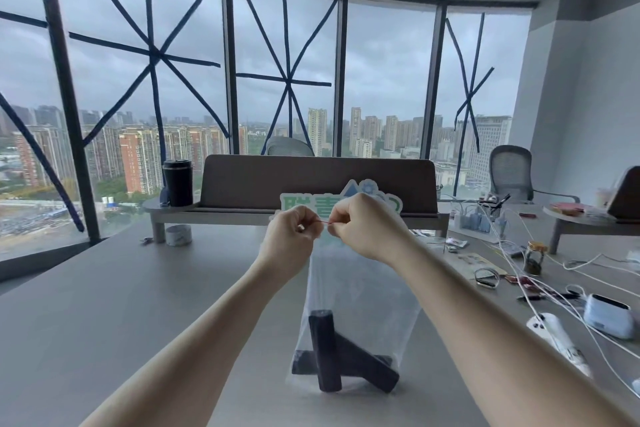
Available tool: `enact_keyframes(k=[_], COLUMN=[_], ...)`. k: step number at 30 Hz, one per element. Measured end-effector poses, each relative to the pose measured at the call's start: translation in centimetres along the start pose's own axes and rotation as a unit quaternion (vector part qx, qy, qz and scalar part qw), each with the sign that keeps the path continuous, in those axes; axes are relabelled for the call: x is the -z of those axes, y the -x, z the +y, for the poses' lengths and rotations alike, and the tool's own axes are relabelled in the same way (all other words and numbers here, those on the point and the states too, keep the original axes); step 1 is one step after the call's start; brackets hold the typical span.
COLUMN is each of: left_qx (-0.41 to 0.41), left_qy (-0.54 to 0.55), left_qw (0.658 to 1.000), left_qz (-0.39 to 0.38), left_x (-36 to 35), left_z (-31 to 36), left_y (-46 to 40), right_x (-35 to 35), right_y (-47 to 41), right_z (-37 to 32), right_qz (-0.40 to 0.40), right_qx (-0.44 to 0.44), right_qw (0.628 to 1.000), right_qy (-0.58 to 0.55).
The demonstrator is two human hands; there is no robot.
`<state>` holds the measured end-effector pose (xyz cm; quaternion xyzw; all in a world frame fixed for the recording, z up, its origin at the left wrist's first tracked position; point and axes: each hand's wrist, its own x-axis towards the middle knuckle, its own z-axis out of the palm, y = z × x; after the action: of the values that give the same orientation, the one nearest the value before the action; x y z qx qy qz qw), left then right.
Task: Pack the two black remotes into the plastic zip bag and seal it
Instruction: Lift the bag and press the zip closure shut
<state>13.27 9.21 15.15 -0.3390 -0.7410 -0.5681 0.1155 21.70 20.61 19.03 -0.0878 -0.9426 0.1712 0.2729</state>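
Observation:
The clear plastic zip bag [360,291] hangs upright in front of me, held up above the grey table [104,305]. My left hand [294,229] and my right hand [360,222] pinch its top edge, close together, with a thin red zip strip stretched between the fingertips. Inside, at the bottom of the bag, lie two black remotes crossed over each other: one stands nearly upright [323,350], the other lies slanted to the right [367,366]. The bag's bottom sits near or on the tabletop.
A brown desk divider [311,180] stands on a shelf behind the bag, with a black tumbler [177,183] at its left and a tape roll [178,235] below. Cables, a white controller [550,333], a white device [607,315] and a small jar [533,258] crowd the right side.

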Motion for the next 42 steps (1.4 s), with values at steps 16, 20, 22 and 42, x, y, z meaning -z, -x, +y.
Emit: enact_keyframes(k=[16,20,22,42], left_qx=[0.017,0.027,0.030,0.115], left_qy=[-0.041,-0.042,-0.043,0.027], left_qw=[0.986,0.984,0.984,0.978], left_qz=[0.158,0.169,0.171,0.171], left_x=[3.6,4.4,4.7,10.4], left_z=[-2.2,-2.9,-3.0,-9.2], left_y=[-0.5,-0.4,-0.2,-3.8], right_x=[0.6,0.5,0.4,-4.5], right_y=[2.0,2.8,3.1,-3.1], right_z=[4.0,4.6,5.0,2.0], right_qz=[0.051,0.046,0.046,0.116], right_qx=[0.014,0.014,0.015,0.042], right_qw=[0.994,0.993,0.993,0.992], right_qy=[0.096,0.104,0.107,-0.030])
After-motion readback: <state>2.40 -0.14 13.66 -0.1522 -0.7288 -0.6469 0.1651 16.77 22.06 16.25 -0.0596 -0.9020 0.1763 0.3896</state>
